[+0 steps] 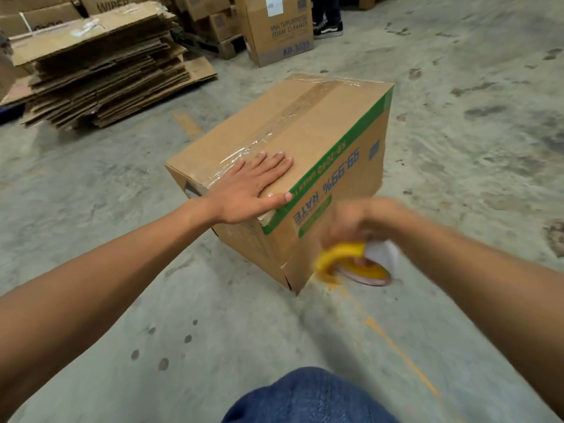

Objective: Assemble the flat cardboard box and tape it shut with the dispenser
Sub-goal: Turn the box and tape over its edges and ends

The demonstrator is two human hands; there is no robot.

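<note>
A: Where's the brown cardboard box point(305, 138) w/ the green stripe?

B: Standing assembled on the grey concrete floor point(457, 148), mid-floor, well apart from the stack of flattened cardboard sheets point(100, 71) at the far left edge. Clear tape point(274, 129) runs along the top seam, wrinkled in spots.

A: Left hand point(250, 187)?

B: Flat on the box top at its near corner, fingers spread, palm down over the tape end, thumb along the top edge. Not gripping anything, just pressed on.

A: Right hand point(360, 221)?

B: Blurred, low beside the box's near side face. It's closed round the yellow tape dispenser point(351, 261); can't tell exact finger placement. Dispenser is near the box's bottom corner; touching or not, can't tell.

A: Anything else?

B: A printed upright carton point(277, 29) at the far edge, a person's dark shoes point(328, 27) just beside it, orange painted line point(399, 352) on the floor, blue denim knee point(308, 395) at the near edge.
</note>
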